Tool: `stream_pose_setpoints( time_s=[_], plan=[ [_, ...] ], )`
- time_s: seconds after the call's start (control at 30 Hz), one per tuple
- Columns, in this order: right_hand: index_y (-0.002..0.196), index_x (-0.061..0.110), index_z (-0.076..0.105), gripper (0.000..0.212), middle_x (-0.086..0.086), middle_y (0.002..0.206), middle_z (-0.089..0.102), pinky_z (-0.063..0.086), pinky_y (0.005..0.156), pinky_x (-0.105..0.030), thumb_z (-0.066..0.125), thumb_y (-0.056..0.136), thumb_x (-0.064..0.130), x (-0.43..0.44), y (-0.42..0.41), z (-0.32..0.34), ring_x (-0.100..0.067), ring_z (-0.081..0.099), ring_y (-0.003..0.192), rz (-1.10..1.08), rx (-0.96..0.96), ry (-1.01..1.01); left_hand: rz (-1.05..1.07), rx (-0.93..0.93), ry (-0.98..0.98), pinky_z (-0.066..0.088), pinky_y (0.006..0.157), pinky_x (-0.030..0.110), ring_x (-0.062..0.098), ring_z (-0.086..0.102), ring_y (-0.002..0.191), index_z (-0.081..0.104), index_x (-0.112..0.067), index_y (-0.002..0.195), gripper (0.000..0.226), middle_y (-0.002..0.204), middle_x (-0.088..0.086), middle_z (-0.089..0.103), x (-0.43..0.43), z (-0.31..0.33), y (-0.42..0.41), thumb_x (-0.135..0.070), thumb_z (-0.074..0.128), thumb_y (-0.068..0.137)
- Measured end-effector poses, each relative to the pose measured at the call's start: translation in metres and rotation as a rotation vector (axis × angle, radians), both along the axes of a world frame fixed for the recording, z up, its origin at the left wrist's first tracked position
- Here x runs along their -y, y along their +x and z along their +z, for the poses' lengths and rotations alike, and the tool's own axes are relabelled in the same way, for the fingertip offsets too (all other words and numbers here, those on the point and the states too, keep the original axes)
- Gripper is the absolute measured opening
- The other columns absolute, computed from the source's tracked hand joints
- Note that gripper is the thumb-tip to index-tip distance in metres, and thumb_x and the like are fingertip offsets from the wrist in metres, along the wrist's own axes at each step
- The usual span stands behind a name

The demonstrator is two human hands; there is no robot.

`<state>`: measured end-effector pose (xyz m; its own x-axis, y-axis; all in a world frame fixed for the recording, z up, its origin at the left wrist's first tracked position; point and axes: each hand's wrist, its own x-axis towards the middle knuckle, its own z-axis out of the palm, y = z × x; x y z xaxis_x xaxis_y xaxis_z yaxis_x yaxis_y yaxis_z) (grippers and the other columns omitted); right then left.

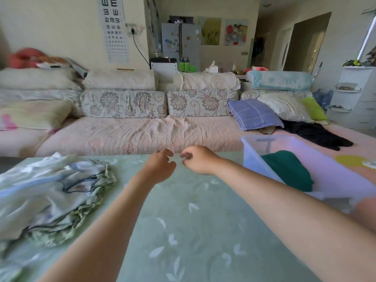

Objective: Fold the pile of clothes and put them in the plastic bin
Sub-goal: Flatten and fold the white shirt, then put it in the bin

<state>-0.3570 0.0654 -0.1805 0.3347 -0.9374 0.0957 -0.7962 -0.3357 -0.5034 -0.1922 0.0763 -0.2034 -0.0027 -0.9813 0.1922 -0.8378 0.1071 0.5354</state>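
Left hand (160, 165), right hand (196, 159) loosely curled, empty, by far edge of table (193, 220); pile (50, 190) left; bin (335, 176) right.

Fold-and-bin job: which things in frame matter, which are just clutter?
Job: pile of clothes, plastic bin, green garment inside it, left hand, right hand, both empty.
Clutter: blue checked pillow, black garment on the sofa, eye chart.
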Motion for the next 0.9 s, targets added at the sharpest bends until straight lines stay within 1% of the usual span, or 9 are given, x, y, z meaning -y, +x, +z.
stream_pose_setpoints(
  time_s=[0.13,0.27,0.37,0.5,0.57,0.67,0.73,0.8,0.9],
  plan=[
    [0.128,0.018,0.063,0.034,-0.002,0.119,0.064,0.044,0.086,-0.024,0.061,0.094,0.027,-0.017,0.094,-0.028,-0.02,0.061,0.105,0.103,0.005,0.074,0.16,-0.029,0.036,0.049,0.091,0.036,0.027,0.058,0.108,0.056,-0.021,0.128,0.038,0.123,0.007,0.06,-0.04,-0.033,0.107,-0.027,0.055,0.091],
    [0.127,0.019,0.063,0.034,-0.003,0.119,0.065,0.041,0.086,-0.022,0.061,0.094,0.026,-0.035,0.192,-0.062,-0.022,0.06,0.111,0.21,0.01,0.126,0.369,0.124,0.064,0.041,0.102,0.042,0.033,0.05,0.123,0.055,-0.025,0.131,0.048,0.134,0.01,0.056,-0.084,-0.065,0.207,-0.038,0.048,0.086],
    [0.133,0.018,0.059,0.039,-0.004,0.127,0.062,0.042,0.089,-0.022,0.058,0.094,0.022,-0.051,0.259,-0.085,-0.022,0.058,0.117,0.291,0.006,0.137,0.509,0.149,0.037,0.036,0.104,0.044,0.03,0.037,0.131,0.046,-0.028,0.141,0.051,0.142,0.006,0.047,-0.116,-0.092,0.266,-0.028,0.051,0.09],
    [0.146,0.015,0.046,0.051,-0.006,0.152,0.042,0.036,0.112,-0.031,0.053,0.096,0.019,-0.058,0.337,-0.108,-0.024,0.043,0.137,0.392,-0.058,0.091,0.609,0.172,0.003,0.026,0.113,0.047,0.032,0.018,0.143,0.032,-0.028,0.15,0.066,0.158,0.008,0.024,-0.137,-0.126,0.325,-0.021,0.055,0.088],
    [0.15,0.014,0.04,0.053,-0.005,0.157,0.033,0.03,0.117,-0.036,0.05,0.097,0.017,-0.054,0.371,-0.113,-0.025,0.034,0.142,0.424,-0.071,0.044,0.631,0.161,-0.012,0.02,0.116,0.048,0.035,0.014,0.144,0.025,-0.028,0.153,0.072,0.16,0.012,0.015,-0.135,-0.131,0.346,-0.023,0.057,0.089],
    [0.156,0.019,0.027,0.067,0.001,0.166,0.012,0.029,0.118,-0.041,0.05,0.094,0.012,-0.042,0.421,-0.12,-0.027,0.023,0.149,0.446,-0.11,-0.042,0.641,0.149,-0.024,0.022,0.116,0.046,0.034,0.013,0.145,0.015,-0.027,0.156,0.08,0.163,0.01,0.008,-0.133,-0.141,0.373,-0.026,0.059,0.09],
    [0.16,0.027,0.011,0.079,0.006,0.167,-0.009,0.035,0.114,-0.044,0.049,0.093,0.008,-0.034,0.45,-0.123,-0.028,0.017,0.151,0.479,-0.161,-0.056,0.635,0.094,0.015,0.022,0.116,0.044,0.033,0.009,0.148,0.008,-0.028,0.157,0.082,0.164,0.009,0.002,-0.131,-0.154,0.389,-0.024,0.057,0.091],
    [0.158,0.036,-0.009,0.091,0.009,0.165,-0.021,0.044,0.101,-0.039,0.048,0.093,0.006,-0.029,0.472,-0.126,-0.03,0.027,0.148,0.507,-0.208,-0.042,0.623,0.02,0.048,0.02,0.117,0.044,0.034,0.006,0.148,0.004,-0.028,0.157,0.083,0.164,0.011,-0.002,-0.13,-0.164,0.4,-0.019,0.055,0.092],
    [0.152,0.04,-0.024,0.095,-0.001,0.168,-0.002,0.047,0.091,-0.037,0.05,0.097,0.018,-0.021,0.497,-0.137,-0.032,0.045,0.137,0.526,-0.238,-0.014,0.653,-0.084,0.005,0.023,0.115,0.043,0.034,0.016,0.146,-0.002,-0.025,0.157,0.083,0.162,0.014,0.012,-0.128,-0.165,0.412,-0.015,0.05,0.093]
  ],
)
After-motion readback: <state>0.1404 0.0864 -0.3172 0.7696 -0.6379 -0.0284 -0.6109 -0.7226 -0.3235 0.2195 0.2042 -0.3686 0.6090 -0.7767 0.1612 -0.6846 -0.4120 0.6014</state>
